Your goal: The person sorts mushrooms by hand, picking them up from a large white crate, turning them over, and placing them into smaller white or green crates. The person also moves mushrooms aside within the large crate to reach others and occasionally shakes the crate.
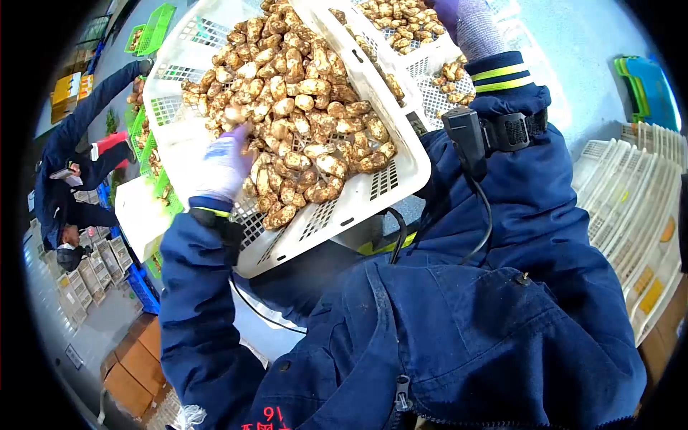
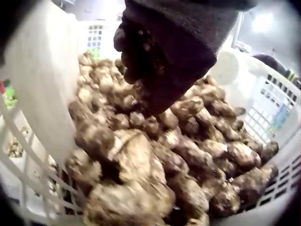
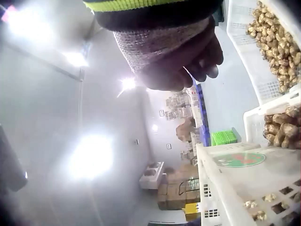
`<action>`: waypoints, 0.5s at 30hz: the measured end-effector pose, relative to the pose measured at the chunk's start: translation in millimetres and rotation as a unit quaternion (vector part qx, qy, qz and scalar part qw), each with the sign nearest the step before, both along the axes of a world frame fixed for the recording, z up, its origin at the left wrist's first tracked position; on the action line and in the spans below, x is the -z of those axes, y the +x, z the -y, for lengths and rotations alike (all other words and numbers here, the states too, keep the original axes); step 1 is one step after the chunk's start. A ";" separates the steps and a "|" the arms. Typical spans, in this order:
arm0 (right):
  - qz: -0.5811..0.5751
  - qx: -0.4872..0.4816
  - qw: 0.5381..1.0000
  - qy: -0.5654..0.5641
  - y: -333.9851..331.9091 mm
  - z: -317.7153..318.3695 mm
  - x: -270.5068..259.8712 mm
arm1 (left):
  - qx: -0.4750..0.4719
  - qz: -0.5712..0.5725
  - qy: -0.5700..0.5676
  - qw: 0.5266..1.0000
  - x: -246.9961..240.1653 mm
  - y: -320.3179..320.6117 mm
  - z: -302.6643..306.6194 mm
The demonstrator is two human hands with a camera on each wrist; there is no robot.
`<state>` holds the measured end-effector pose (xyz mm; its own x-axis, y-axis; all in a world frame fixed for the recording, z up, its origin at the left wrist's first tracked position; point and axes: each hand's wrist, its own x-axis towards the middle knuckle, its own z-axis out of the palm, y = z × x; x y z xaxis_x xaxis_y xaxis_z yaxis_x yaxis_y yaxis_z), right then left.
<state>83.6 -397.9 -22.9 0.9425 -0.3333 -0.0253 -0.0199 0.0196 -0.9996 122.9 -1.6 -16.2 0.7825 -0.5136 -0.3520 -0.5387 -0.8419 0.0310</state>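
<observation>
A: Left hand (image 1: 223,163)?
B: Gloved, lying on the mushrooms (image 1: 301,107) inside the crate (image 1: 373,190), near its left wall. Fingers bent down into the heap and touching it. Pinching one or not: cannot tell, wrist view too blurred.
A: Right hand (image 1: 469,25)?
B: Gloved too, raised beyond the crate's far right corner, over the second crate (image 1: 430,93). Fingers loosely curled, nothing seen in them.
A: Crate itself?
B: White, slotted, heaped almost to the rim. Seemingly tilted; which way, hard to tell.
A: Advice for the stroke in hand?
B: Judgement only. Rake with soft fingers and lift rather than press, to spare the caps from bruising. Work from the top of the heap down, to keep loosened pieces off the rim. Keep the crate steady. Risk with a tilted, full load: sliding.
A: Counts?
B: Hands: two. Crates holding mushrooms within reach: two. Mushrooms: far too many to count, dozens on the surface alone. Left of the crate: one other person (image 1: 68,165) in blue, and green crates (image 1: 154,25), at least two, more partly hidden. Right of the crate: one stack (image 1: 631,208) of empty white crates, number in it not readable. Below-left of the crate: cardboard boxes (image 1: 132,365), two or three.
</observation>
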 end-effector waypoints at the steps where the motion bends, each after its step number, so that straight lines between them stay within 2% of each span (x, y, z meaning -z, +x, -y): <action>1: 0.007 0.002 1.000 -0.003 1.6 -0.8 2.1 | -0.019 -0.012 -0.030 0.999 -9.1 -1.3 3.3; 2: 0.016 0.004 1.000 -0.008 5.9 -0.8 5.8 | -0.038 -0.023 -0.061 0.997 -21.3 -7.8 16.0; 3: 0.084 0.029 0.994 -0.071 16.5 -3.0 16.1 | -0.057 -0.035 -0.092 0.994 -27.6 -17.8 26.8; 4: 0.063 0.020 0.996 -0.061 16.5 1.4 23.3 | 0.003 -0.068 -0.146 0.987 -24.9 -30.6 35.3; 6: 0.018 0.005 0.999 -0.047 11.3 0.9 14.1 | 0.199 -0.164 -0.127 0.958 -24.4 -41.1 63.4; 7: 0.073 0.018 0.991 -0.114 14.4 2.5 22.3 | 0.256 -0.176 -0.122 0.943 -10.7 -46.6 69.0; 8: 0.048 0.024 0.992 -0.118 13.7 2.6 19.9 | 0.265 -0.228 -0.019 0.937 3.5 -49.2 77.3; 10: 0.000 0.036 0.992 -0.121 10.1 -2.2 7.4 | 0.284 -0.217 0.038 0.933 13.9 -55.8 89.9; 11: -0.018 0.020 0.997 -0.072 -3.1 -9.5 -14.1 | 0.286 -0.212 0.020 0.934 19.8 -55.3 89.0; 14: -0.049 0.011 0.999 -0.014 1.9 -7.6 -5.1 | 0.210 -0.246 -0.020 0.946 18.4 -51.7 63.1; 15: 0.051 0.025 0.986 -0.157 14.9 -4.1 6.9 | 0.133 -0.293 -0.004 0.947 4.3 -49.1 64.7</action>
<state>98.5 -393.9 -29.8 0.9173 -0.3549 0.1805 0.0739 -0.2936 -0.9531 73.8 -66.4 -20.5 0.2964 -0.6696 -0.6810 -0.6200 -0.6773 0.3961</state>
